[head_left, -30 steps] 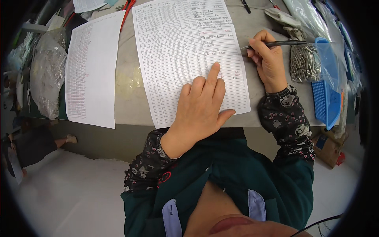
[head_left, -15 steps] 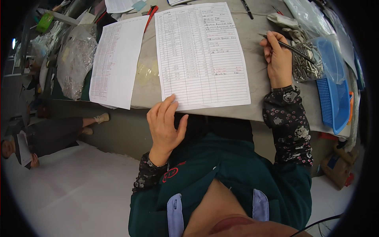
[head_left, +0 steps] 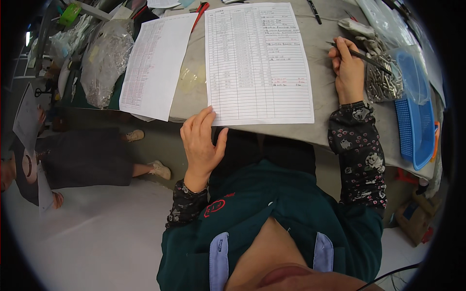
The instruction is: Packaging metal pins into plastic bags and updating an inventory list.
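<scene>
A printed form with ruled rows (head_left: 257,104) lies before me on the cloth-covered table. The fingertips of my left hand (head_left: 200,140) rest on its lower left corner, the fingers stretched and the thumb apart. Right of the sheet, my right hand (head_left: 348,72) is closed round a black pen (head_left: 366,60), whose tip points left, off the paper. A second printed sheet (head_left: 155,68) lies to the left, reaching the table's front edge. Beside my right hand sits a clear bag of small metal parts (head_left: 383,82).
A blue plastic basket (head_left: 414,131) stands at the right edge. Red-handled scissors (head_left: 199,15) and a black marker (head_left: 314,12) lie at the far side. Clear plastic bags (head_left: 104,63) are heaped at left. A person holding papers (head_left: 82,157) stands on the floor to my left.
The person at left has come closer. The table and sheets have shifted slightly rightward in view. My left hand still touches the form, and my right hand keeps the pen.
</scene>
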Demonstrator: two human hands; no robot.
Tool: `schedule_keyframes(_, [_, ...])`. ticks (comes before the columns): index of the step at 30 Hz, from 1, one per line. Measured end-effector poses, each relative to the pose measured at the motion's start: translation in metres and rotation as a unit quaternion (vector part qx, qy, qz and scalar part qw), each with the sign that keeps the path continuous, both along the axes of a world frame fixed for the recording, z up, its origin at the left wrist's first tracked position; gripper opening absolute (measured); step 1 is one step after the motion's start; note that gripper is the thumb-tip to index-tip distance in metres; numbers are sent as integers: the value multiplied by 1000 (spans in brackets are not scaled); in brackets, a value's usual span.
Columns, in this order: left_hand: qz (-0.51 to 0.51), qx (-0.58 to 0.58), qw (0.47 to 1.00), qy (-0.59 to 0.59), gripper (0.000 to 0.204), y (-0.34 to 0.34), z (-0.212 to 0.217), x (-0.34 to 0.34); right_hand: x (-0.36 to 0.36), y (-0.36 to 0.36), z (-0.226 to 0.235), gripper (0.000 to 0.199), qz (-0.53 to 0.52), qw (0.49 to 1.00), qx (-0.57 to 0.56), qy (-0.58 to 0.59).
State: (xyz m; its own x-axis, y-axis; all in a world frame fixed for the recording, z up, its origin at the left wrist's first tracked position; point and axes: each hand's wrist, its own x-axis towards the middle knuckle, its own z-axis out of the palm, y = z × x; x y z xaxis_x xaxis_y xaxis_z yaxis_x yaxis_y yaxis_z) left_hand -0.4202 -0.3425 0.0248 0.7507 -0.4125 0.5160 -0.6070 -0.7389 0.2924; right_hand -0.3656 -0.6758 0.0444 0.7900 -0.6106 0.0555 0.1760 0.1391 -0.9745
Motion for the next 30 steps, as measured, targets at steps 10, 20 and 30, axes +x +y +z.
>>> schedule_keyframes(10, [-6,-10,1000,-2,46,4,-9,2,1,-1,-2,16,4,1000,14,1])
schedule_keyframes(20, [1,-13,1000,-5,44,4,-13,2,4,-1,-4,17,21,1000,4,15])
schedule_keyframes(30, [-16,-55,998,17,43,3,-2,1,-1,-21,-17,19,23,999,-19,34])
